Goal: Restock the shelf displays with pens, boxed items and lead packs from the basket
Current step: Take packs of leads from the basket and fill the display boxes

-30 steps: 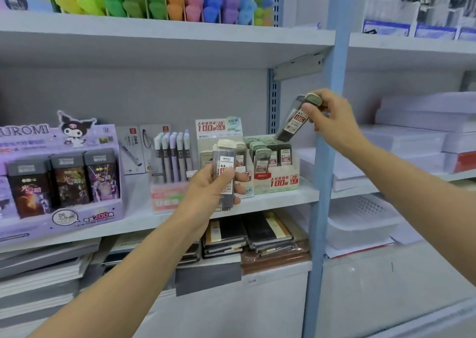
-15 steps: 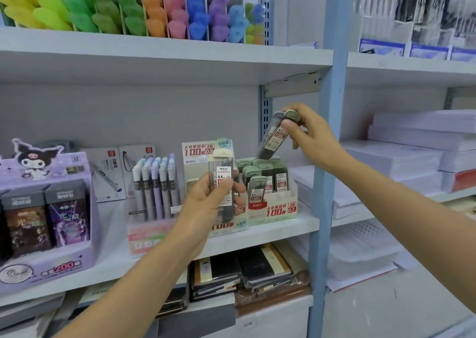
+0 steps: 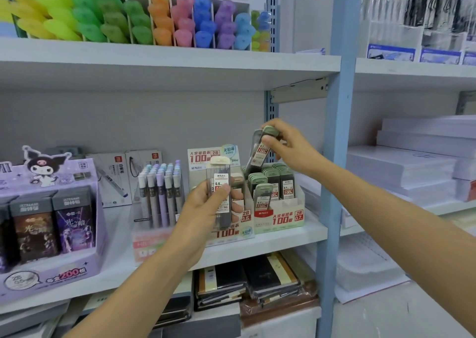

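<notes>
Now the right hand [image 3: 293, 152] pinches a green-capped lead pack [image 3: 260, 155]; next, slot it upright into the 0.7 box [image 3: 280, 218] below.

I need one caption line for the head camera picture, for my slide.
Left hand holds a 0.5 lead pack; right hand holds a green-capped lead pack over the 0.7 display box.

You are wearing the only camera on your head, and it is facing forward and slightly downward, sitting near the middle shelf [image 3: 283, 241], with its wide lens seemingly bowing the blue upright [image 3: 337, 157] and blurring the far edges.
</notes>
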### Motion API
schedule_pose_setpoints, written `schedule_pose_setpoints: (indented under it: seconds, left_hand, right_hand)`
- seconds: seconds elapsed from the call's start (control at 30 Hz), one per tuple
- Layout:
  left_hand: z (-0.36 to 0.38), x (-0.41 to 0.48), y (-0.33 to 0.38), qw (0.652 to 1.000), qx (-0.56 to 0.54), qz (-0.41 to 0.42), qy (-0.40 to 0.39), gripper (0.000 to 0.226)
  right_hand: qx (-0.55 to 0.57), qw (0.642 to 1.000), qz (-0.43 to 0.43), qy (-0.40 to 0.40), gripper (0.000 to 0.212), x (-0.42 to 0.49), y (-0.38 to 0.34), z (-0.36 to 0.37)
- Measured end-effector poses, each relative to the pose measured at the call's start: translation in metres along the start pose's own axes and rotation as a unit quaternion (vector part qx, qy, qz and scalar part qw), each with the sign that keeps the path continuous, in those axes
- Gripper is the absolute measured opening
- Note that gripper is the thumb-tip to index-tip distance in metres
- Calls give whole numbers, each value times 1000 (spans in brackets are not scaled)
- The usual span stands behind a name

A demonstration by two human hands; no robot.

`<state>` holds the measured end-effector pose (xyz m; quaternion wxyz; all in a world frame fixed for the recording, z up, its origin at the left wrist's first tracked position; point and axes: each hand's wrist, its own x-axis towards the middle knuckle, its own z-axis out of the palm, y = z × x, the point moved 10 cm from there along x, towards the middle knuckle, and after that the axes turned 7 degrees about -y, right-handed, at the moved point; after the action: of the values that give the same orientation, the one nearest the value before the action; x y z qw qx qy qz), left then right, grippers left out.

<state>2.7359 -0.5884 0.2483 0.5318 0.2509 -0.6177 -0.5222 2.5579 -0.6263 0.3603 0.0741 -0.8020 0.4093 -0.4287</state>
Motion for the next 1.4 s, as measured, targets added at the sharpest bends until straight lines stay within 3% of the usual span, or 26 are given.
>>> schedule_pose_setpoints:
  seconds: [0.13,0.2,0.3,0.4,0.5,0.57,0.7,0.8,0.93,1.13,1.4]
  left_hand:
    - [0,-2,0,1000,6,2,-11,18]
    - [1,-2,0,1000,5,2,-15,18]
    - [1,-2,-1,1000,4,2,-18,19]
    - [2,-3,0,1000,7,1,-23,19]
    - [2,-4,0,1000,19,-2,-24,19]
    - [2,-4,0,999,28,-4,-24,19]
    - [6,-7,1,999,40,-5,-24,17]
    - [13,-9,1,999,38,-8,-31,19]
    - [20,-15,4,998,58,-9,-36,24]
    - [13,-27,4,999,-14,-36,-22,25]
    - [-37,-52,45,992,79,47,89,21]
  right_hand:
    - [-41,995,32,-91,7,6,15,32]
    - [-65,989,49,-126,17,9,23,42]
    - [-82,987,64,-120,30,12,28,41]
    - [-62,991,69,-94,20,11,33,36]
    - [-98,979,89,-155,20,5,36,46]
    - [-98,979,92,-155,27,1,32,44]
    - [9,997,41,-59,25,-8,-3,21]
    - [97,989,8,-106,27,-18,-36,33]
    - [101,979,3,-176,26,-29,-53,59]
    - [171,979,18,-106,20,-41,-46,48]
    - [168,984,1,57,12,-41,-49,2]
